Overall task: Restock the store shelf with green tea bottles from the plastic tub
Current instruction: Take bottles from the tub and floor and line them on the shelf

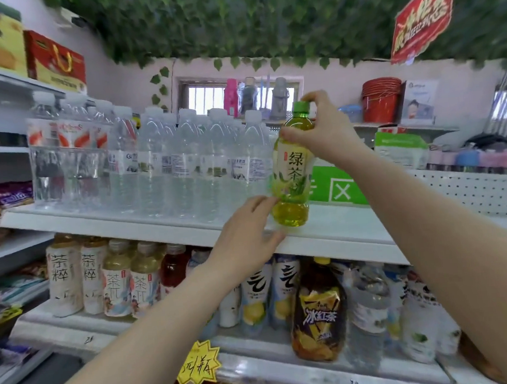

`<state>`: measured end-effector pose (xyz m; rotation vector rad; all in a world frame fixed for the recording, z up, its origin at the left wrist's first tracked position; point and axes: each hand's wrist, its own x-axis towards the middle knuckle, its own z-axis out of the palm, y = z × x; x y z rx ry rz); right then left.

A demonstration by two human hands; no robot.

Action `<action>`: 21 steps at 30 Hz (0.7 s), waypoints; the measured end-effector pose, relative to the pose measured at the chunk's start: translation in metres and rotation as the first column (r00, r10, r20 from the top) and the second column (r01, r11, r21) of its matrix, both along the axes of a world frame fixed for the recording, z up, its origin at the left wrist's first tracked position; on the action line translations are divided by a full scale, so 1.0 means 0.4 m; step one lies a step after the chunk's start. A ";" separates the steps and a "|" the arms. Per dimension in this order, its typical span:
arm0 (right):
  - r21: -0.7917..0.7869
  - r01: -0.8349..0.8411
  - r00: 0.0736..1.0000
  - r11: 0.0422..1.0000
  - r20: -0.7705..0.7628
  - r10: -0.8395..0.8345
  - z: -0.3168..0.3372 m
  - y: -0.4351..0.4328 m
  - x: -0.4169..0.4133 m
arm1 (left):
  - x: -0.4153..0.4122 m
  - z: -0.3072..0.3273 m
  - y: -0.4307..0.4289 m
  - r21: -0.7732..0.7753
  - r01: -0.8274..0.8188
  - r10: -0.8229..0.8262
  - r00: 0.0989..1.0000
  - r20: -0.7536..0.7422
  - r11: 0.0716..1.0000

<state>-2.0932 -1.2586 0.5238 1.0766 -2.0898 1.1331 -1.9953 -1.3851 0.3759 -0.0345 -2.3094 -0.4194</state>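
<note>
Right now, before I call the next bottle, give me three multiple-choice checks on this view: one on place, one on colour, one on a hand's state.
1. Where is the green tea bottle?
A. Right of the water bottles, on the same shelf.
B. Among the teas one shelf down.
C. On the floor.

2. Its cap is:
A. White.
B. Green.
C. Red.

3. The right hand:
A. Hangs idle.
B. Lies flat on the shelf.
C. Grips the bottle's top.

Key: 1 A, its base meets that shelf just right of the water row. 2 B, the cap shows green. 3 C, the fingers curl round the cap and shoulder.
</note>
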 end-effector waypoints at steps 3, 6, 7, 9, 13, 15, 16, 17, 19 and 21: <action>0.002 0.008 1.000 1.000 0.021 -0.008 -0.013 -0.031 -0.052 | -0.024 -0.017 0.003 -0.091 0.006 -0.003 0.999 0.035 0.996; 0.010 0.039 0.999 0.999 0.008 -0.039 -0.020 -0.052 -0.091 | -0.048 -0.024 0.001 -0.173 -0.005 0.017 0.998 0.067 0.985; 0.017 0.041 0.999 0.999 -0.002 -0.041 -0.021 -0.060 -0.101 | -0.055 -0.025 0.000 -0.185 -0.015 0.029 0.997 0.073 0.983; 0.037 0.055 0.998 0.998 -0.030 -0.054 -0.024 -0.076 -0.116 | -0.067 -0.027 -0.001 -0.198 -0.039 0.056 0.995 0.082 0.980; 0.055 0.086 0.994 0.995 -0.076 -0.082 -0.031 -0.093 -0.139 | -0.079 -0.029 0.001 -0.209 -0.078 0.100 0.990 0.098 0.975; 0.067 0.090 0.993 0.994 -0.088 -0.084 -0.033 -0.094 -0.146 | -0.082 -0.028 0.003 -0.204 -0.088 0.109 0.989 0.095 0.975; 0.078 0.098 0.991 0.992 -0.102 -0.090 -0.036 -0.095 -0.150 | -0.084 -0.027 0.003 -0.202 -0.094 0.114 0.989 0.092 0.975; 0.088 0.108 0.988 0.990 -0.121 -0.097 -0.039 -0.096 -0.153 | -0.085 -0.027 0.003 -0.200 -0.100 0.120 0.989 0.089 0.975; 0.097 0.127 0.982 0.987 -0.150 -0.111 -0.047 -0.097 -0.156 | -0.085 -0.027 0.003 -0.197 -0.105 0.125 0.988 0.093 0.975; 0.107 0.145 0.977 0.984 -0.174 -0.125 -0.054 -0.096 -0.155 | -0.082 -0.025 0.003 -0.205 -0.104 0.128 0.986 0.106 0.973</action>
